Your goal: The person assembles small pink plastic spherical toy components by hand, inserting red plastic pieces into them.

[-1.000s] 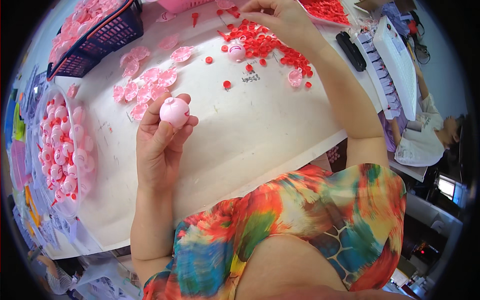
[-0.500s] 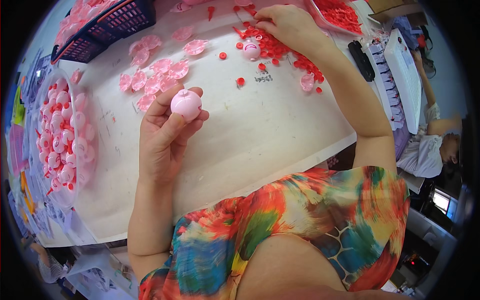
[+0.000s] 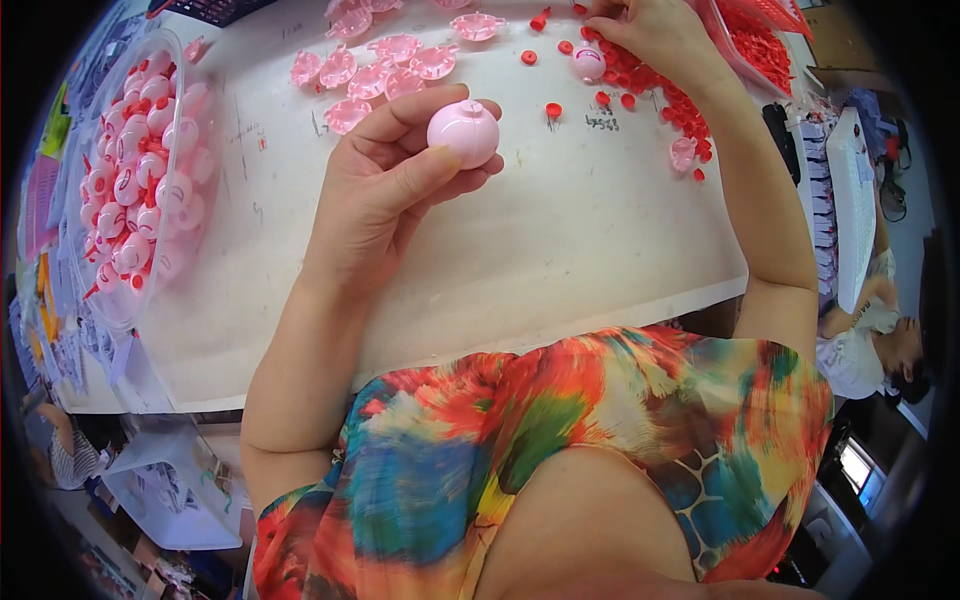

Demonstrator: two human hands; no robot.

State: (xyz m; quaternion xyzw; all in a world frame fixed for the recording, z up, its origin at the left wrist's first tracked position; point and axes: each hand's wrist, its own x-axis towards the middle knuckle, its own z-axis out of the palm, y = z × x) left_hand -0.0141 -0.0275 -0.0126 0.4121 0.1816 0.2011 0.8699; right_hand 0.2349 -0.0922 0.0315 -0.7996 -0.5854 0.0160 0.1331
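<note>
Head view: we look down on a white table (image 3: 600,240), both bare hands above it
Left hand (image 3: 385,190): the nearer hand to us, palm turned inward, forearm rising from the lower edge; we see thumb and fingers clamped around a pink ball
Pink ball (image 3: 463,134): round, so we find no long axis; its small nub (image 3: 471,107) points up and away from us, clear of the fingers
Ball to right hand: the right hand lies beyond the ball and to its right, well apart from it
Red pieces (image 3: 680,105): heaped past the ball on the right, just beside the right hand and far nearer to it than to the left
Right hand (image 3: 655,40): reached out at the top edge, elbow bent, hand angled leftward over the heap; thumb and fingers bent close to small red pieces, and we cannot tell whether they pinch one
Small marked ball (image 3: 588,62): on the table just below the right fingertips
Pink shells (image 3: 398,75): grouped beyond the left hand
Pink tray (image 3: 718,45): holding more red parts, right of the right hand
</note>
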